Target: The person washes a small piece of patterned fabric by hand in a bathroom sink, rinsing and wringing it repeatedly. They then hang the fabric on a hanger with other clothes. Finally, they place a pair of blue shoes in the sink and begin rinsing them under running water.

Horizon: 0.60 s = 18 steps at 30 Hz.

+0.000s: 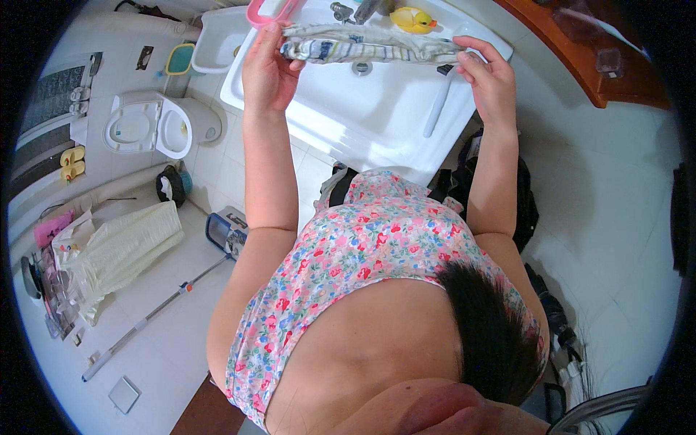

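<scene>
A striped white cloth (375, 48), folded or bunched into a long strip, is stretched level above a white washbasin (375, 109). My left hand (272, 68) grips its left end between thumb and fingers. At the other end, my right hand (485, 70) pinches the cloth's edge. Below the cloth, the drain (361, 68) shows in the basin floor. A brush with a pale handle (437, 106) lies along the basin's right side, its dark head partly behind the cloth. The metal tap (367, 11) stands behind the cloth.
On the basin's back ledge sit a yellow rubber duck (411, 20) and a pink soap dish (272, 12). A white plastic tub (217, 43) is at the left. Further left are a toilet (157, 125) and a mop (157, 315). A brown wooden shelf (592, 60) juts in at the upper right.
</scene>
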Available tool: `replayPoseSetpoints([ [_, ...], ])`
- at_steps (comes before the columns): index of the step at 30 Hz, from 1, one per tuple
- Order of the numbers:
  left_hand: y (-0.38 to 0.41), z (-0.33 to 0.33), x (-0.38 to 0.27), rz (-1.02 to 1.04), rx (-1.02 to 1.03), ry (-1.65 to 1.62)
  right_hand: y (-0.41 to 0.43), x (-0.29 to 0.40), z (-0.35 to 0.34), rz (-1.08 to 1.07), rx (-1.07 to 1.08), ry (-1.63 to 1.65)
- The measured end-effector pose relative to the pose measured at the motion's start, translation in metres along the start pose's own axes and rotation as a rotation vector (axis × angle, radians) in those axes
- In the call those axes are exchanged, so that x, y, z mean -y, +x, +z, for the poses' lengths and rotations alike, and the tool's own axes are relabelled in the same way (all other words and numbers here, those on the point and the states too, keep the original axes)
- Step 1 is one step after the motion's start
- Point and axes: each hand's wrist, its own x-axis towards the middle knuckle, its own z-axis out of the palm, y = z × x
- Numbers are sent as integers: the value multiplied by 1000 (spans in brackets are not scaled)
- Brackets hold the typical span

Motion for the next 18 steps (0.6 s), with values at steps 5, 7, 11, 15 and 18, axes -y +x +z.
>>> replayPoseSetpoints([
  [5, -1, 9, -2, -58, 14, -41, 8, -7, -15, -5, -3, 13],
  [7, -3, 15, -8, -72, 19, -6, 12, -8, -13, -2, -9, -86],
  [11, -1, 17, -7, -67, 65, 78, 6, -16, 3, -83, 37, -501],
  [15, -5, 31, -3, -69, 76, 156, -8, -9, 51, -415, 218, -406],
  [18, -6, 42, 1, -93, 100, 227, -14, 2, 95, -440, 254, -342],
])
